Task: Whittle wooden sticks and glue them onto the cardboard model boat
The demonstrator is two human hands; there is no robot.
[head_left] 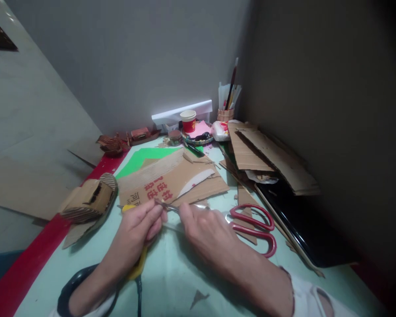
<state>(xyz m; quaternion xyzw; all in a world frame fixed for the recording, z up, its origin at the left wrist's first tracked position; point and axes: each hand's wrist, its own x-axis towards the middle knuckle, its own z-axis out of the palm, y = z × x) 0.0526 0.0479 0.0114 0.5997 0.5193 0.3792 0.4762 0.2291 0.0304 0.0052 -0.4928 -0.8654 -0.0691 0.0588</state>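
Note:
Near the middle of the table, my left hand [140, 224] is closed in a pinch on something too small to make out. My right hand [206, 231] grips a thin metal tool [171, 208], whose tip reaches the left fingertips; its exact kind is not clear. Under my left hand lies a yellow glue gun [139, 266], partly hidden, with a black cord. A translucent glue stick [174, 226] shows between the hands. Red-handled scissors [253, 226] lie just right of my right hand. Behind both hands is a flat cardboard sheet [185, 178] with red printed characters.
A cardboard model boat [89, 200] sits at the left. Cardboard pieces [277, 158] lean over a black glossy panel [303, 224] at the right. Farther back stand a red paper cup [188, 122], a brush holder [225, 115] and small brown boat models [140, 134]. Walls close off the back.

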